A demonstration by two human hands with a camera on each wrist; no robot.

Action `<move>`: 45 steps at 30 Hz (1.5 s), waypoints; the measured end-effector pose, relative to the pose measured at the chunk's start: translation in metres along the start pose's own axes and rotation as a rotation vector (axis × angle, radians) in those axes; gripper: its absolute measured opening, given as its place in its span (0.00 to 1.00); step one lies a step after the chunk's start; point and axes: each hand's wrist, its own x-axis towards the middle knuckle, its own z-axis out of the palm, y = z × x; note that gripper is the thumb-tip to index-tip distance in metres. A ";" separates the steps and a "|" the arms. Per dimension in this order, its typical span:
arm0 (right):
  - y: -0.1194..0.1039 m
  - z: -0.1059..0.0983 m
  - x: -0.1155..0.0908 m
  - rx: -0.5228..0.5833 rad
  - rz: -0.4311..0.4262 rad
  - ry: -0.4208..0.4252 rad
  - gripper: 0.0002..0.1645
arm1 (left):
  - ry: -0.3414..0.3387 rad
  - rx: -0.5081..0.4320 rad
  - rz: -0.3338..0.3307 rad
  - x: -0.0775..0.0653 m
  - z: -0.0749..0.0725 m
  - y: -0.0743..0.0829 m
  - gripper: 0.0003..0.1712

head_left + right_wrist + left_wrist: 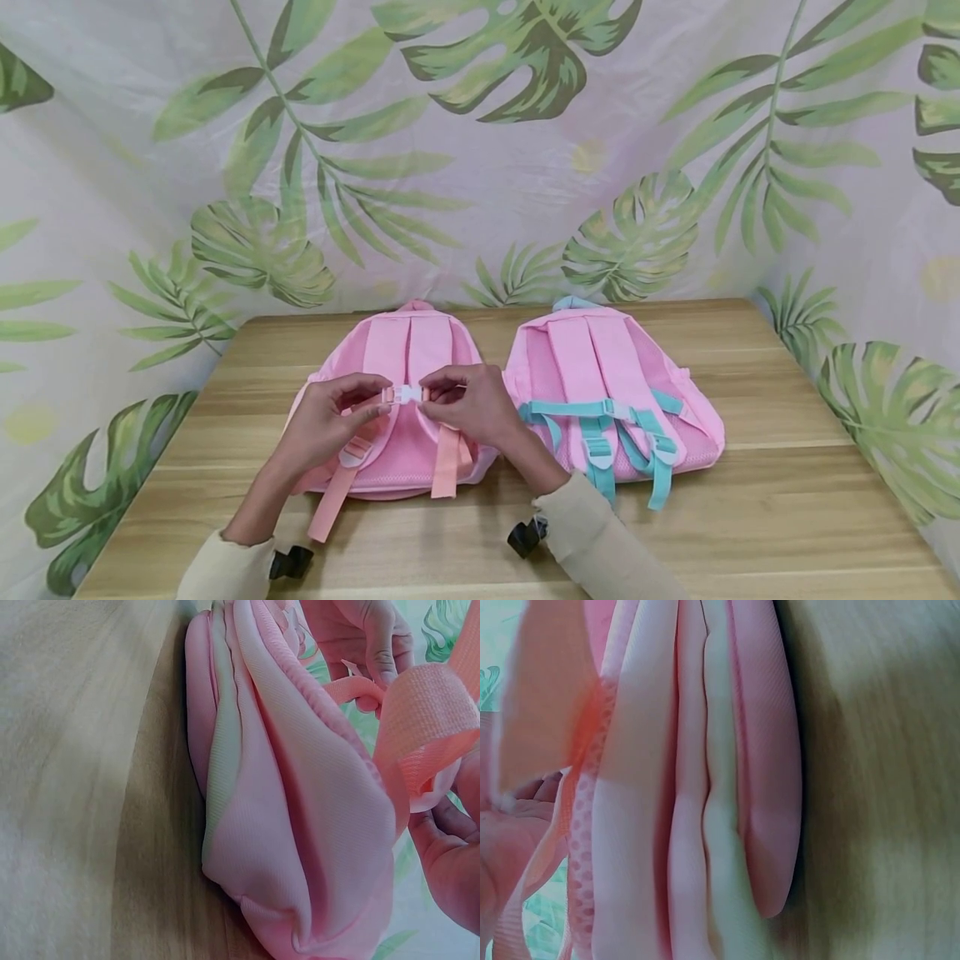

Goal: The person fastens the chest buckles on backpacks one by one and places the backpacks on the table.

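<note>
A pink backpack (pixel 405 479) with peach straps lies on its front at the left, its shoulder straps facing up. Over its middle is a white plastic buckle (pixel 407 394) on peach webbing. My left hand (pixel 330 417) pinches the buckle's left end between thumb and fingers, while my right hand (pixel 476 406) pinches the right end. The two halves look joined or nearly so; how fully they are engaged cannot be told. In the right wrist view, a peach strap (pixel 427 712) loops in front of the hands. The left wrist view shows the backpack's layered side (pixel 637 810) and blurred webbing.
A second pink backpack (pixel 615 358) with teal straps lies close by on the right, its teal strap buckled across. Both rest on a wood-grain table (pixel 787 492). Behind hangs a leaf-print cloth (pixel 495 183). Peach strap ends (pixel 330 504) hang toward the front.
</note>
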 end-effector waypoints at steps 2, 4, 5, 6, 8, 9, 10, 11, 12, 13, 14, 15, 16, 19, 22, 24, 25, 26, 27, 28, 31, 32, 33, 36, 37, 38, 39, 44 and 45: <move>0.000 0.001 0.000 -0.003 -0.004 0.002 0.13 | -0.001 -0.005 0.003 0.000 0.000 0.000 0.14; 0.000 0.001 0.000 -0.012 -0.010 0.001 0.13 | -0.005 -0.011 0.003 0.000 0.000 0.000 0.14; 0.000 0.001 0.000 -0.019 -0.013 0.001 0.13 | -0.009 -0.013 0.002 0.000 0.001 0.000 0.14; 0.000 0.002 0.000 -0.027 -0.017 0.002 0.12 | -0.012 -0.014 0.003 0.001 0.001 0.000 0.14; 0.000 0.002 -0.001 -0.039 -0.019 0.001 0.13 | -0.014 -0.011 0.001 0.001 0.001 0.000 0.14; 0.000 0.002 -0.001 -0.044 -0.021 0.001 0.12 | -0.015 -0.013 0.000 0.001 0.002 0.000 0.14; 0.000 0.002 -0.001 -0.046 -0.018 0.004 0.12 | -0.016 -0.015 -0.001 0.001 0.002 0.000 0.13; -0.001 0.002 -0.001 -0.047 -0.015 0.005 0.12 | -0.015 -0.014 0.000 0.001 0.002 0.001 0.13; -0.001 0.002 -0.001 -0.048 -0.013 0.007 0.12 | -0.014 -0.014 0.000 0.001 0.003 0.001 0.13; -0.001 0.003 -0.001 -0.048 -0.010 0.009 0.12 | -0.011 -0.016 0.001 0.001 0.003 0.001 0.13; -0.001 0.003 -0.001 -0.047 -0.009 0.009 0.13 | -0.012 -0.016 0.000 0.001 0.003 0.002 0.13; -0.001 0.003 -0.001 -0.051 -0.010 0.009 0.12 | -0.012 -0.016 0.001 0.001 0.003 0.002 0.14; -0.002 0.004 -0.001 -0.055 -0.011 0.008 0.13 | -0.012 -0.014 0.000 0.001 0.004 0.003 0.14; -0.001 0.005 -0.001 -0.071 -0.021 0.001 0.13 | -0.012 -0.007 -0.006 0.000 0.004 0.004 0.15; -0.001 0.007 -0.001 -0.086 -0.027 0.001 0.13 | -0.021 -0.001 -0.019 0.000 0.004 0.004 0.16; -0.001 0.008 -0.001 -0.093 -0.025 0.004 0.13 | -0.033 0.008 -0.022 0.000 0.003 0.003 0.16; -0.001 0.009 -0.001 -0.095 -0.023 0.008 0.13 | -0.039 0.017 -0.020 0.000 0.002 0.002 0.16; -0.001 0.009 -0.001 -0.098 -0.020 0.011 0.13 | -0.047 0.022 -0.020 0.000 0.001 0.001 0.15; -0.001 0.010 -0.001 -0.100 -0.018 0.013 0.14 | -0.054 0.031 -0.024 0.000 0.000 0.000 0.15; -0.001 0.011 -0.001 -0.102 -0.015 0.013 0.14 | -0.062 0.035 -0.022 0.000 -0.001 -0.001 0.15; -0.002 0.013 -0.001 -0.108 -0.014 0.009 0.13 | -0.075 0.045 -0.012 0.000 -0.004 -0.004 0.14; -0.002 0.013 -0.001 -0.113 -0.016 0.004 0.13 | -0.080 0.042 -0.014 0.000 -0.005 -0.005 0.13; -0.002 0.014 -0.001 -0.117 -0.016 -0.002 0.13 | -0.084 0.040 -0.014 -0.001 -0.005 -0.005 0.13; -0.003 0.015 -0.002 -0.129 -0.013 -0.027 0.12 | -0.101 0.045 -0.002 -0.001 -0.007 -0.006 0.13; -0.003 0.015 -0.002 -0.133 -0.010 -0.036 0.12 | -0.109 0.052 0.000 -0.001 -0.007 -0.005 0.13; -0.003 0.015 -0.002 -0.139 -0.005 -0.043 0.12 | -0.118 0.060 0.002 -0.001 -0.007 -0.005 0.13; -0.003 0.015 -0.003 -0.143 -0.001 -0.051 0.12 | -0.130 0.062 0.004 -0.001 -0.007 -0.006 0.13; 0.000 0.016 -0.003 -0.168 0.031 -0.075 0.12 | -0.183 0.061 -0.012 -0.001 -0.005 -0.009 0.13; 0.001 0.017 -0.003 -0.173 0.039 -0.080 0.12 | -0.187 0.061 -0.016 -0.001 -0.005 -0.010 0.13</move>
